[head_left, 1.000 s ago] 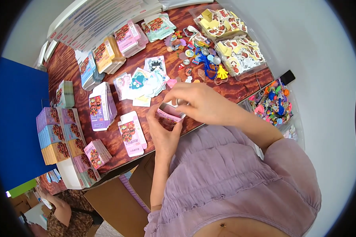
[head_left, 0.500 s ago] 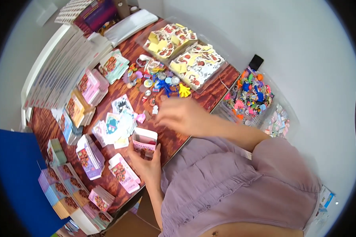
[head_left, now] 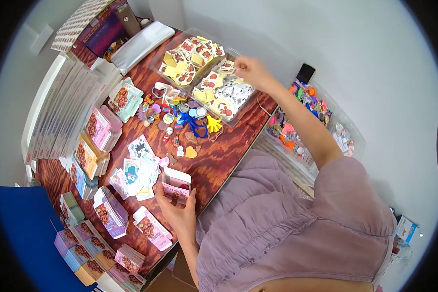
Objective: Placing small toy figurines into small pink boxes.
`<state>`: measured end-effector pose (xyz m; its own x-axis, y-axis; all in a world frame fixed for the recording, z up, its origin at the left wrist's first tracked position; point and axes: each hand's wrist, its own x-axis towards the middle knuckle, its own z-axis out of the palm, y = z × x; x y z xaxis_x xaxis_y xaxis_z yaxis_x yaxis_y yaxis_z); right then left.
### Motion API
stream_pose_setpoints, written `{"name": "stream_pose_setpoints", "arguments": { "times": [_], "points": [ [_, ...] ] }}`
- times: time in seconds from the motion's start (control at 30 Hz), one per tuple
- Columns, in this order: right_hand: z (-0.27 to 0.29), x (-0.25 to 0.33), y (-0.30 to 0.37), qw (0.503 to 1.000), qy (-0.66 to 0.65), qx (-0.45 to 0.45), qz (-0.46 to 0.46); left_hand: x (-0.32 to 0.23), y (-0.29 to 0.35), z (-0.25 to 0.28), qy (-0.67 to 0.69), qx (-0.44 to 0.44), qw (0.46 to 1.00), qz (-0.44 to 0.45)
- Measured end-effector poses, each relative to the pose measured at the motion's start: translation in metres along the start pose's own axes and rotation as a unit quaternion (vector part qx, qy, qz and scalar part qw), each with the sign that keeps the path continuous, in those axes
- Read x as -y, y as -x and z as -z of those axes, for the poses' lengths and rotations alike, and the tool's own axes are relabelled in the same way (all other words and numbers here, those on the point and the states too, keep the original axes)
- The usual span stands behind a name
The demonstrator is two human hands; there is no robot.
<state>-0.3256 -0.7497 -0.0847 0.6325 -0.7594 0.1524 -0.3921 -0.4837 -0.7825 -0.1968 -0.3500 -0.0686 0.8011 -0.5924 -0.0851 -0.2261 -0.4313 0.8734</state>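
Observation:
My left hand point(head_left: 180, 214) grips a small pink-and-white cardboard box point(head_left: 175, 195) near the table's front edge. The box stands upright with its top open, and something dark pink shows inside. My right hand point(head_left: 250, 72) is over the far side of a clear plastic tray point(head_left: 229, 119), its fingers curled together. Whatever those fingers hold, if anything, is hidden. Under and beside them lie small printed paper packets point(head_left: 212, 82), white, red and yellow. Left of the pink box is a loose pile of cartoon stickers point(head_left: 141, 171).
Small trinkets point(head_left: 185, 114) lie mid-table, with a yellow hand-shaped toy point(head_left: 213, 124). Folded cartons point(head_left: 102, 127) stand in stacks along the left. A flat pink carton point(head_left: 152, 228) lies near the front. A bin of colourful toys point(head_left: 289, 129) and a phone point(head_left: 305, 73) are at right.
My right hand has moved from above the table near the box up and away to the packet tray. My left hand still holds the box. The view has shifted slightly.

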Motion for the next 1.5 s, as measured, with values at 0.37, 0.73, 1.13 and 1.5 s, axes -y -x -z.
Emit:
{"name": "stream_pose_setpoints", "arguments": {
  "times": [0.37, 0.73, 1.13, 1.5],
  "points": [
    [0.027, 0.002, 0.012, 0.989, 0.072, 0.093, 0.084, 0.012, 0.000, 0.002, 0.048, 0.002, 0.998, 0.027],
    [0.004, 0.024, 0.019, 0.917, 0.364, 0.145, 0.072, 0.022, 0.007, 0.007, 0.025, -0.005, 0.999, -0.021],
    [0.017, 0.017, 0.017, 0.989, -0.066, 0.112, -0.072, 0.010, 0.006, 0.006, 0.046, -0.009, 0.999, 0.006],
    [0.008, 0.025, 0.027, 0.945, 0.319, 0.047, 0.061, -0.004, 0.006, 0.001, 0.057, 0.007, 0.998, 0.019]
  ]
}}
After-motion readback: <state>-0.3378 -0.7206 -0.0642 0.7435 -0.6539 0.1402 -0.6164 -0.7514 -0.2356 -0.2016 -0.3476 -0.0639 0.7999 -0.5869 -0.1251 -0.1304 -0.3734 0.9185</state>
